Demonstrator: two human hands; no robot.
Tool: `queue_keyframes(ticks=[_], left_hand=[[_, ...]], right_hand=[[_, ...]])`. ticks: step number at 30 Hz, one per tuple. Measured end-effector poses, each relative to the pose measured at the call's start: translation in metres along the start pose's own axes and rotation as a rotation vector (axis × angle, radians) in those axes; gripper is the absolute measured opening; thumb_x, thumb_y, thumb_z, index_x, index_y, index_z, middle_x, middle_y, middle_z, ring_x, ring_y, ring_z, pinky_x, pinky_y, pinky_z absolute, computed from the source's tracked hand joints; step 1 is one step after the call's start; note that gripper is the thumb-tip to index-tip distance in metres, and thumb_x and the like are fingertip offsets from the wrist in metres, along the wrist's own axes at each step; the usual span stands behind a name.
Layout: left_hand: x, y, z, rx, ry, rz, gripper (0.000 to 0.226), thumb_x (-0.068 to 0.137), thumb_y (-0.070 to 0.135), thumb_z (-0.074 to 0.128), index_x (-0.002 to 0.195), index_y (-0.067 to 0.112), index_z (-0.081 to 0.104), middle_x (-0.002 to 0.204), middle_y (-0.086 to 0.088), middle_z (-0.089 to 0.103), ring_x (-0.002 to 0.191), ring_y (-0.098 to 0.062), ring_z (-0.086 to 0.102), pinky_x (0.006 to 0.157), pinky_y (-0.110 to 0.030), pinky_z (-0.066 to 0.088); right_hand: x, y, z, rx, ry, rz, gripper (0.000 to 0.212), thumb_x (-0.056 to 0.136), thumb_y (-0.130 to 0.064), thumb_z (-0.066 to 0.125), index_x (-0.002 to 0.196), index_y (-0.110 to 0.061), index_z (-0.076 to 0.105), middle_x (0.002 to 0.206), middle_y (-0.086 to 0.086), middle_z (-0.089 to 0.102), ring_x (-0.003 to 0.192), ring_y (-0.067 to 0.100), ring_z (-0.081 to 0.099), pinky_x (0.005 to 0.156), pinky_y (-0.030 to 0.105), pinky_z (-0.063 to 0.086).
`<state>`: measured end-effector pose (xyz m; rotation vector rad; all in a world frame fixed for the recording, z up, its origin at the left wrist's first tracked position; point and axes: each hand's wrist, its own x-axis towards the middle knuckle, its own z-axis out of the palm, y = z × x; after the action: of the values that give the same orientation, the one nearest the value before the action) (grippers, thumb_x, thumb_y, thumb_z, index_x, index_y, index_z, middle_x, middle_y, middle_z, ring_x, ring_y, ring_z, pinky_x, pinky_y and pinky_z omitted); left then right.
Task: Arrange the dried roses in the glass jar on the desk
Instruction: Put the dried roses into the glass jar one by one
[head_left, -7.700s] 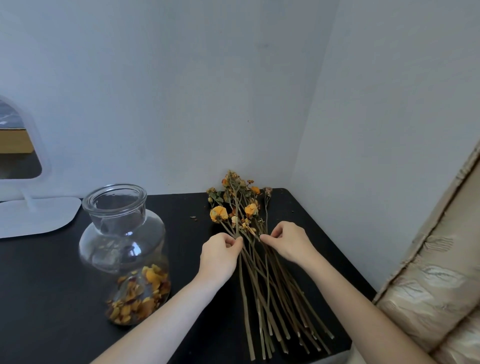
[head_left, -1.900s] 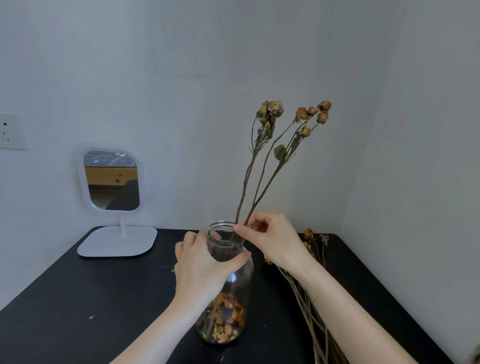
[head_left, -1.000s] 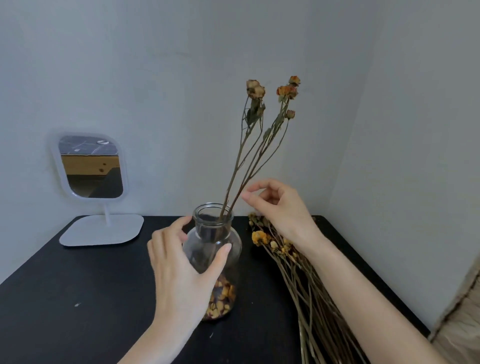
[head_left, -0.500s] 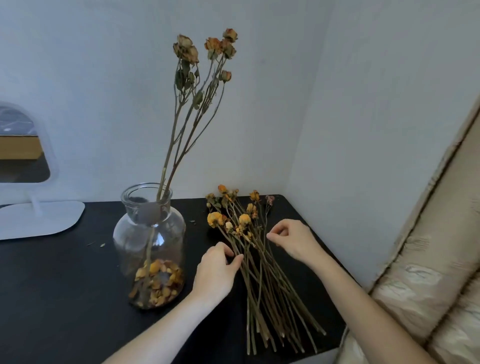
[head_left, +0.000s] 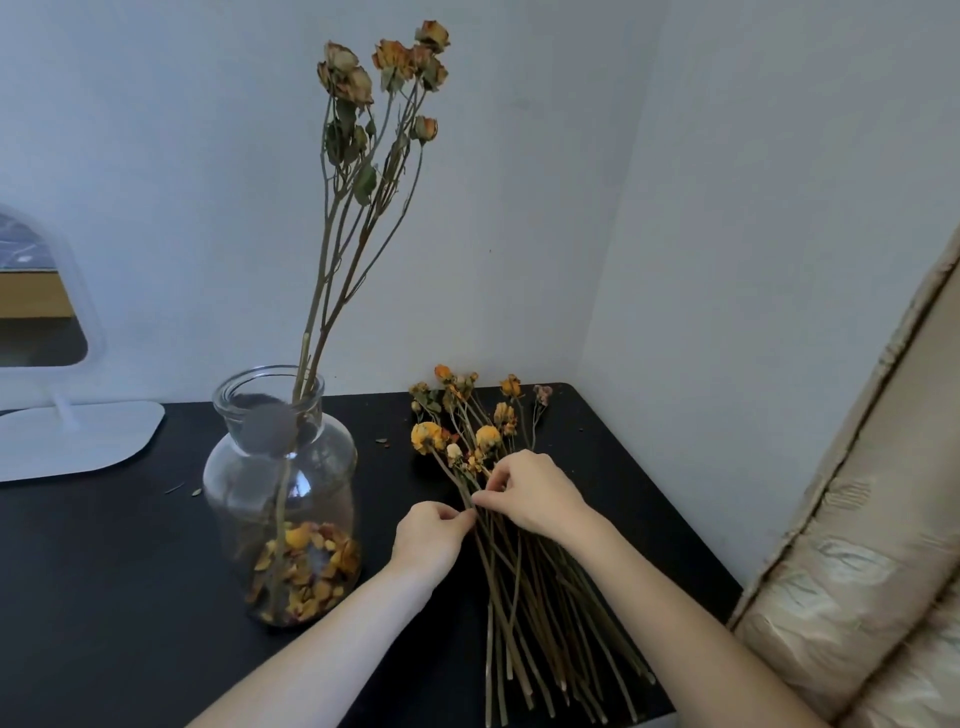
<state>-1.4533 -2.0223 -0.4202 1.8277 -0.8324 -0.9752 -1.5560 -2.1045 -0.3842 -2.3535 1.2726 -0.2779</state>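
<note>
Brought left hand (head_left: 428, 540) and right hand (head_left: 535, 499) closer, fingertips now meeting, both pinching rose stems (head_left: 519, 597) on the surface (head_left: 104, 571) beside the jar (head_left: 280, 493).

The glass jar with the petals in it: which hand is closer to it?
Left. The left hand pinches the pile of dried roses just right of the glass jar; the right hand pinches it too, farther right.

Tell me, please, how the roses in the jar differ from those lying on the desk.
The jar roses stand nearly upright; the desk roses lie flat in a fanned pile. The jar roses are few and untouched; the desk roses are many, pinched by the left hand and right hand. Both are dried, with orange-yellow heads.
</note>
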Motion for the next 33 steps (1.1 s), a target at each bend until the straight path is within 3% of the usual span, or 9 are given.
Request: queue_keyframes(ticks=[2,6,10,14,17,21,26,30,33], left_hand=[[0.000,-0.001,-0.001,-0.038,-0.015,-0.010,0.025,0.091,0.026,0.057,0.083,0.009,0.073,0.068,-0.002,0.062,0.052,-0.010,0.050,0.047,-0.020,0.035],[0.000,0.000,-0.001,-0.096,-0.035,-0.021,0.022,0.089,0.023,0.059,0.076,0.012,0.073,0.068,-0.003,0.064,0.051,-0.009,0.053,0.048,-0.020,0.037],[0.001,-0.001,-0.001,-0.081,-0.035,-0.019,0.020,0.089,0.023,0.059,0.076,0.014,0.072,0.065,-0.001,0.062,0.048,-0.007,0.051,0.046,-0.018,0.036],[0.002,0.000,0.000,-0.076,-0.030,-0.007,0.020,0.089,0.021,0.060,0.083,0.006,0.072,0.066,-0.003,0.059,0.052,-0.010,0.050,0.050,-0.021,0.037],[0.001,0.003,-0.001,-0.070,-0.045,0.011,0.021,0.089,0.022,0.060,0.084,0.005,0.072,0.063,-0.001,0.056,0.049,-0.008,0.047,0.047,-0.019,0.034],[-0.002,0.010,-0.006,-0.074,-0.054,0.032,0.023,0.090,0.024,0.058,0.081,0.006,0.068,0.059,0.001,0.050,0.044,-0.006,0.042,0.045,-0.019,0.032],[-0.008,0.018,-0.012,-0.078,-0.025,0.106,0.027,0.091,0.023,0.058,0.092,-0.003,0.068,0.059,0.000,0.047,0.046,-0.008,0.038,0.048,-0.021,0.031],[-0.012,0.026,-0.016,-0.054,0.021,0.185,0.028,0.092,0.022,0.055,0.093,-0.005,0.065,0.058,0.001,0.041,0.049,-0.010,0.036,0.050,-0.024,0.030],[-0.015,0.031,-0.017,-0.045,0.023,0.234,0.023,0.095,0.024,0.050,0.083,0.005,0.059,0.060,0.002,0.041,0.052,-0.010,0.036,0.051,-0.024,0.029]], right_hand=[[0.003,-0.005,0.002,-0.035,0.002,0.019,0.021,0.084,-0.039,0.064,0.087,-0.018,0.069,0.092,-0.001,0.068,0.084,0.017,0.063,0.069,0.031,0.049],[0.006,-0.013,0.003,-0.078,0.018,0.020,0.019,0.081,-0.037,0.067,0.083,-0.018,0.065,0.087,-0.002,0.064,0.080,0.017,0.060,0.066,0.030,0.046],[0.010,-0.018,0.004,-0.085,-0.031,0.033,0.021,0.082,-0.036,0.067,0.090,-0.016,0.069,0.094,0.001,0.067,0.079,0.015,0.058,0.067,0.030,0.045],[0.012,-0.020,0.004,-0.077,-0.053,0.075,0.024,0.083,-0.035,0.065,0.087,-0.012,0.072,0.073,0.000,0.064,0.078,0.018,0.064,0.069,0.032,0.051],[0.013,-0.020,0.000,0.016,-0.089,0.095,0.022,0.084,-0.028,0.064,0.081,-0.009,0.073,0.058,-0.004,0.060,0.078,0.015,0.065,0.080,0.033,0.052],[0.013,-0.017,-0.008,0.109,-0.077,0.081,0.030,0.084,-0.022,0.061,0.056,-0.015,0.065,0.053,-0.006,0.058,0.069,0.008,0.060,0.078,0.027,0.046],[0.010,-0.011,-0.023,0.201,0.035,0.048,0.040,0.085,-0.022,0.058,0.045,-0.015,0.058,0.045,-0.006,0.055,0.050,-0.002,0.053,0.079,0.028,0.044],[0.009,-0.003,-0.033,0.289,0.102,0.068,0.035,0.085,-0.023,0.058,0.051,-0.012,0.061,0.045,-0.006,0.054,0.047,-0.002,0.047,0.074,0.029,0.043],[0.012,0.003,-0.039,0.383,0.166,0.107,0.033,0.087,-0.024,0.056,0.066,-0.002,0.068,0.049,-0.006,0.055,0.051,0.000,0.045,0.062,0.024,0.038]])
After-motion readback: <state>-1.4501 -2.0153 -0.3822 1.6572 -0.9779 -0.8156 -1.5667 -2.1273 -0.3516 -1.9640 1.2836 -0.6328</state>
